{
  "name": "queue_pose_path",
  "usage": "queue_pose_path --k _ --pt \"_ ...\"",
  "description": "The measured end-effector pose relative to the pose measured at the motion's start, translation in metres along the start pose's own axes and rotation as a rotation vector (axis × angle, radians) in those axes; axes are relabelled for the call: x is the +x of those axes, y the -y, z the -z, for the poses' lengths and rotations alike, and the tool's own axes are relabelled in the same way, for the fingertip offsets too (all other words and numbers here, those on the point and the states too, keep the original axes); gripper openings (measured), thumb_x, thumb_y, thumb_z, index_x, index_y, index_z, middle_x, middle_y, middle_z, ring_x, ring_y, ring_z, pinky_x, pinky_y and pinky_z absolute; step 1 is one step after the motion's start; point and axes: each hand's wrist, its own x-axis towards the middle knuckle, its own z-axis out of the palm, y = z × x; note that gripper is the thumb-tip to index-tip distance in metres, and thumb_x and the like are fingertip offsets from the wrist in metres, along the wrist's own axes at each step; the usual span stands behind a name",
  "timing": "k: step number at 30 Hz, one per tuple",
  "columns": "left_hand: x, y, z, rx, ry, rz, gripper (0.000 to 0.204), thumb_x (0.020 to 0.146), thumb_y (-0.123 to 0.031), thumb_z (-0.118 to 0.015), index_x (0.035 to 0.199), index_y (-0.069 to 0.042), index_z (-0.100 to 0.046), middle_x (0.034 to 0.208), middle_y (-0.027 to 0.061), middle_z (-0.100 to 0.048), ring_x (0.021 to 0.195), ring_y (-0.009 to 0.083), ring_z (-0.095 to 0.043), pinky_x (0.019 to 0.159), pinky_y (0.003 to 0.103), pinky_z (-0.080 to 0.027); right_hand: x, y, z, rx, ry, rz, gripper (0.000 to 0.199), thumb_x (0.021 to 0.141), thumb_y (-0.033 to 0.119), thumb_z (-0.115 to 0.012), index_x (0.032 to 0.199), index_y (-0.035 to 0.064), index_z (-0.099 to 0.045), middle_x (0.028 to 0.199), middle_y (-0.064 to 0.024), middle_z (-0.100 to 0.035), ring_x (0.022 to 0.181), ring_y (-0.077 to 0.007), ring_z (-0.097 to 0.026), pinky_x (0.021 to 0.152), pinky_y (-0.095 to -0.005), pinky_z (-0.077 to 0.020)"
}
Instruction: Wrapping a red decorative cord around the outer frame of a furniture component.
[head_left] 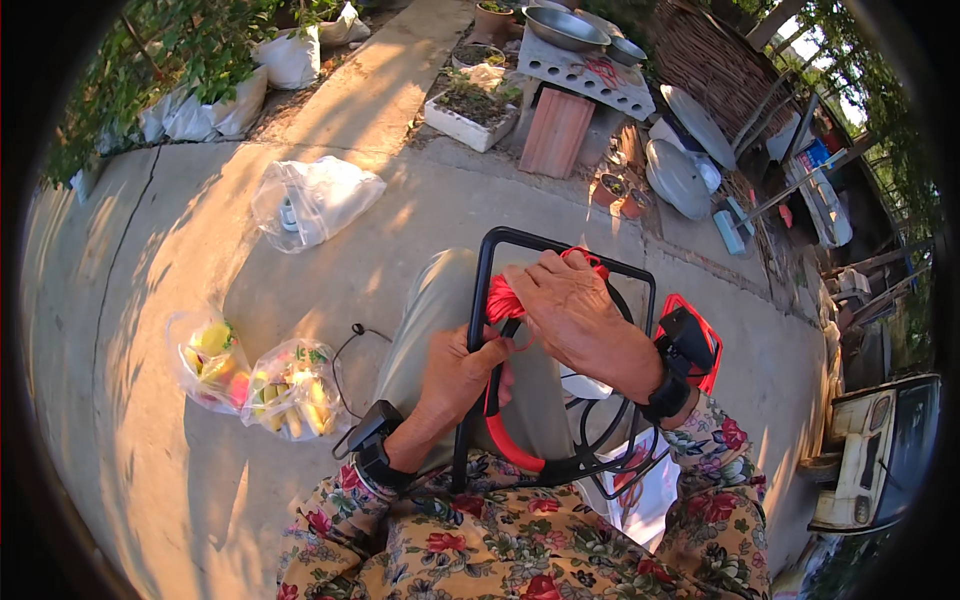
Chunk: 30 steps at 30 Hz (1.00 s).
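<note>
A black tubular frame (563, 238) with rounded corners stands over my lap. A bundle of red cord (503, 301) is gathered at its upper part. My left hand (452, 372) is closed around a bar on the frame's left side, thumb pointing at the cord. Over the bundle, my right hand (582, 312) is closed, its fingers curled on the red cord; its fingertips are partly hidden. A red grip (512, 448) curves along the lower part of the frame, beside black loops of tubing. Both wrists carry black strapped devices.
Two clear bags of fruit (290, 392) lie on the concrete at left. Farther off is a translucent plastic bag (318, 203). A red-edged object (712, 368) sits right of my right wrist. Metal basins (566, 30) rest on a block stand at the back; a vehicle (868, 455) is at right.
</note>
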Motion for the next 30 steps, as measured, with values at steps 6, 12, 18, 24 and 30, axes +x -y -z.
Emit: queue_pose_path --k 6,12,18,24,30 --pt "0.004 0.004 0.012 -0.027 -0.014 0.025 0.017 0.088 -0.014 -0.061 0.089 0.002 -0.058 0.062 0.0092 -0.061 0.045 0.0159 -0.059 0.040 0.028 -0.047 0.022 0.000 -0.013 0.255 0.060 -0.124 0.050 0.083 0.018 -0.067 0.122 -0.0030 -0.045 0.098 -0.0191 -0.059 0.101 -0.0343 -0.054 0.089 -0.0419 -0.0422" --pt "0.005 0.007 0.021 -0.083 -0.041 0.062 0.017 0.089 -0.014 -0.064 0.092 0.001 -0.059 0.062 0.0107 -0.062 0.046 0.0183 -0.060 0.040 0.029 -0.047 -0.001 0.000 -0.066 0.366 -0.492 -0.223 0.045 0.081 0.021 -0.070 0.118 0.0023 -0.052 0.114 -0.0176 -0.057 0.107 -0.0347 -0.052 0.093 -0.0445 -0.0388" --pt "0.007 0.012 0.024 -0.112 0.010 0.037 0.018 0.089 -0.014 -0.064 0.092 0.002 -0.058 0.062 0.0108 -0.062 0.046 0.0176 -0.060 0.040 0.028 -0.047 -0.028 0.012 -0.082 0.412 -0.500 -0.324 0.051 0.082 0.006 -0.063 0.131 0.0043 -0.050 0.121 -0.0168 -0.054 0.111 -0.0364 -0.050 0.095 -0.0445 -0.0386" --pt "0.002 0.001 0.013 -0.009 0.012 0.000 0.019 0.091 -0.015 -0.063 0.092 0.003 -0.058 0.062 0.0090 -0.062 0.045 0.0152 -0.059 0.041 0.027 -0.047 -0.006 -0.012 -0.002 0.228 -0.340 -0.116 0.033 0.073 0.006 -0.065 0.106 0.0009 -0.060 0.096 -0.0137 -0.063 0.093 -0.0303 -0.058 0.079 -0.0396 -0.0457" --pt "-0.012 -0.011 -0.007 0.097 0.111 -0.182 0.020 0.093 -0.019 -0.061 0.091 0.001 -0.059 0.063 0.0073 -0.062 0.047 0.0135 -0.060 0.042 0.025 -0.048 0.025 -0.002 0.037 -0.061 0.042 0.094 0.029 0.068 0.014 -0.069 0.096 0.0054 -0.063 0.080 -0.0084 -0.060 0.083 -0.0255 -0.056 0.077 -0.0380 -0.0406"
